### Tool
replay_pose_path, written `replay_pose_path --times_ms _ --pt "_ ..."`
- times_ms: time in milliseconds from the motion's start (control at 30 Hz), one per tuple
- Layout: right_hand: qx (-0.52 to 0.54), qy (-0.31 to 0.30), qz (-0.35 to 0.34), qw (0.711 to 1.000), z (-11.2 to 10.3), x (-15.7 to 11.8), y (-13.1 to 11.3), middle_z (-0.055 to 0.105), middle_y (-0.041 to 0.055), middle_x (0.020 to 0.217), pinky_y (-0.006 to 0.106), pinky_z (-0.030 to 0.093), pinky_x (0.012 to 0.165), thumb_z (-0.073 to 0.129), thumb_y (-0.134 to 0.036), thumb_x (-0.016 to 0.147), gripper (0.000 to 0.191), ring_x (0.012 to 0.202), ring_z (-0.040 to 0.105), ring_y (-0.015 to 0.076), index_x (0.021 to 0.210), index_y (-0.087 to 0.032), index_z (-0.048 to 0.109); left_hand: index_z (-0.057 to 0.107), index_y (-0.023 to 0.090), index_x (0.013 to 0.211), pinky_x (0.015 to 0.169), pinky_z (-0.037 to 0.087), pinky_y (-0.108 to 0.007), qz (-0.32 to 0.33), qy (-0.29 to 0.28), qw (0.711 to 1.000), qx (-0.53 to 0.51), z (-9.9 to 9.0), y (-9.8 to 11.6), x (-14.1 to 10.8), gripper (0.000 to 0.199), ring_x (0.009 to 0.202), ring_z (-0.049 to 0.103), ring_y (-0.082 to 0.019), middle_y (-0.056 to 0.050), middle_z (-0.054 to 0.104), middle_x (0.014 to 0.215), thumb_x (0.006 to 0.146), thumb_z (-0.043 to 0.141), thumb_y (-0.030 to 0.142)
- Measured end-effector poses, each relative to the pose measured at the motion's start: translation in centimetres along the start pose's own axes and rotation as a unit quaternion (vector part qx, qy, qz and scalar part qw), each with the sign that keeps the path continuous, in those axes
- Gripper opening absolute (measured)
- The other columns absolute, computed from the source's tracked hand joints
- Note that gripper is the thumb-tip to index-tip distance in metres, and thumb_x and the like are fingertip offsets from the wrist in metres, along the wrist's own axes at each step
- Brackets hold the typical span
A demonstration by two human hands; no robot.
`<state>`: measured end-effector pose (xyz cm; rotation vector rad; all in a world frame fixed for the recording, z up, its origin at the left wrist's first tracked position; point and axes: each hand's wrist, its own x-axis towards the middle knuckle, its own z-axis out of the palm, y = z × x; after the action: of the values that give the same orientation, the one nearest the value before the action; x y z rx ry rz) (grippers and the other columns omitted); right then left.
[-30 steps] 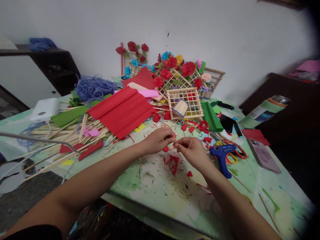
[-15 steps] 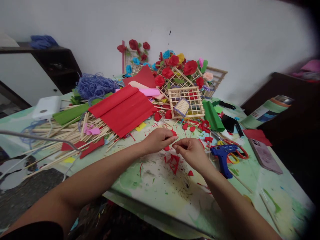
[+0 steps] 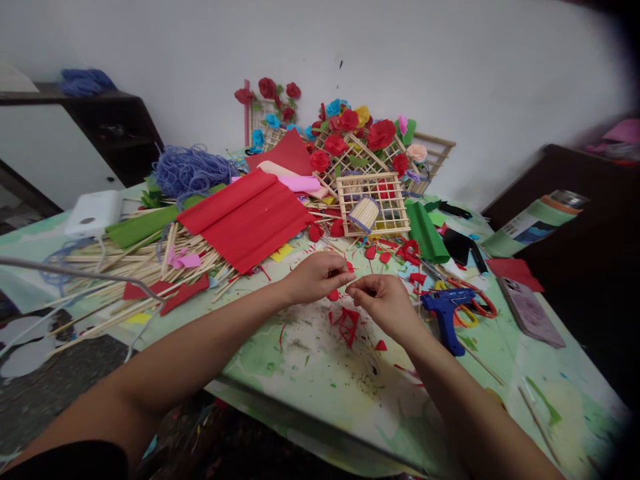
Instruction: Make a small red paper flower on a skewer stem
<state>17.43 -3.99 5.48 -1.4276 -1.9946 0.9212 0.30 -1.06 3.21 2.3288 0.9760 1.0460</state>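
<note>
Left hand (image 3: 317, 277) pinched tiny red bit (image 3: 349, 267) above table (image 3: 300, 380) — likely to hold it steady. Right hand (image 3: 384, 300) had thumb and finger close together, right by left fingertips; what they pinched, too small to tell. Blue glue gun (image 3: 447, 315) lay near right wrist — maybe for easy grabbing.

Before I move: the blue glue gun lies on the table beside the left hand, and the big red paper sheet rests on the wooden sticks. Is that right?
Not quite. The head view shows the blue glue gun on the table beside the right hand. The big red paper sheet does rest on the wooden sticks.
</note>
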Motion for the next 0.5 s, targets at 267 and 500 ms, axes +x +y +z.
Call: replay_pose_path --times_ms 267,500 --pt "-0.001 -0.014 0.002 1.000 0.21 -0.02 -0.02 0.058 0.0005 0.053 0.023 0.033 0.048 0.052 -0.024 0.071 0.019 0.049 0.044 0.0103 0.064 -0.015 0.067 0.039 0.015 0.048 0.051 0.025 -0.024 0.009 -0.007 1.000 0.015 0.26 -0.38 0.00 0.048 0.049 0.033 -0.007 0.004 0.034 0.049 0.089 0.043 0.039" --pt "-0.014 -0.003 0.000 1.000 0.18 -0.08 -0.10 0.057 0.0002 0.052 0.023 0.032 0.048 0.053 -0.025 0.072 0.019 0.048 0.042 0.0100 0.059 -0.016 0.064 0.043 0.015 0.050 0.051 0.028 -0.023 -0.021 -0.003 0.999 -0.035 0.25 -0.31 -0.08 0.048 0.051 0.034 -0.007 0.004 0.035 0.049 0.088 0.045 0.044"
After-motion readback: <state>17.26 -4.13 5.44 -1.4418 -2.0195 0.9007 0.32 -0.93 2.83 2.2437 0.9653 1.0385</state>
